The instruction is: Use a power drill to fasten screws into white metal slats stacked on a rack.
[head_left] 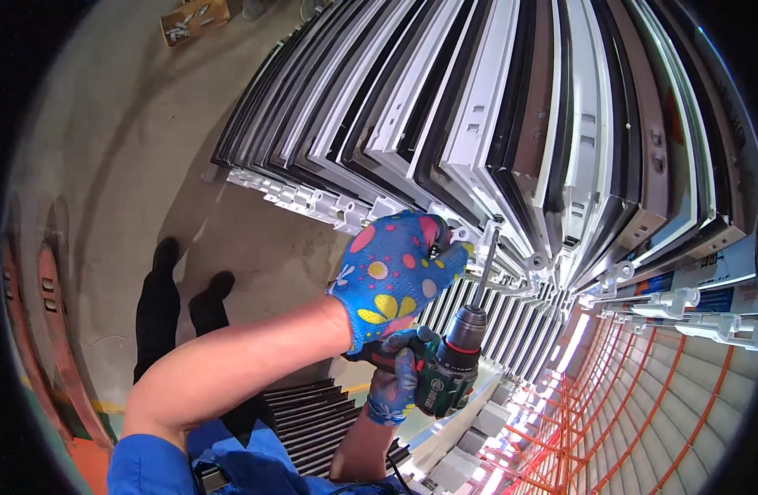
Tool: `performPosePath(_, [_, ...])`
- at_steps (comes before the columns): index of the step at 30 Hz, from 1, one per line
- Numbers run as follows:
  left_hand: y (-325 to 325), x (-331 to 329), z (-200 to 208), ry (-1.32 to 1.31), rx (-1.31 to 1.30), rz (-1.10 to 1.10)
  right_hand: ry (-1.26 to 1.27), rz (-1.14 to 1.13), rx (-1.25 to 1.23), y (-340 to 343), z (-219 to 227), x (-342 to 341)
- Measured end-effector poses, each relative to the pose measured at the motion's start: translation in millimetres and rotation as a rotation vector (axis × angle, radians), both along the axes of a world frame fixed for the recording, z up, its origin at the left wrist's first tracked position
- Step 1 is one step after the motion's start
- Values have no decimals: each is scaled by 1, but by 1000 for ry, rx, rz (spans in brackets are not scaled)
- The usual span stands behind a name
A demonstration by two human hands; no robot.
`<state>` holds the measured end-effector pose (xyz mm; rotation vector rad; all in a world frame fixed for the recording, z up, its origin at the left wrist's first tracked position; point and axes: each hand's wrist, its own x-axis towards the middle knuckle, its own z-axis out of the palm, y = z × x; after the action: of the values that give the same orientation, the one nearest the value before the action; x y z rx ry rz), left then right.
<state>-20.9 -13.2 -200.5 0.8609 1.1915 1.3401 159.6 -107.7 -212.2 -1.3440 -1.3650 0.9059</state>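
Observation:
My right hand (397, 388), in a patterned blue glove, is wrapped round the handle of a green and black cordless drill (446, 381). From its chuck a long thin bit (485, 272) points up at the corner of a white frame profile, with its tip beside a dark screw head or hole. My left hand (387, 268), in a blue glove with coloured dots and flowers, is closed at the ends of the profiles, left of the bit. What its fingertips grip is hidden. White brackets (346, 213) run along the lower edge of the stacked frames (469, 124).
Black, white and brown frames stand in a dense row across the top. More dark profiles (313, 421) lie below my arms. A cardboard box (193, 21) with small metal parts sits on the floor at upper left. Orange roof beams (643, 396) show at lower right.

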Motion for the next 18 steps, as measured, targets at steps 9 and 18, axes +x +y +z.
performPosePath(9, [-2,-2,-11,79,61,-59,61,-17,11,-3,-3,-19])
performPosePath(18, [0,-2,-7,124,179,-19,66,-77,-10,-5,-9,-8])
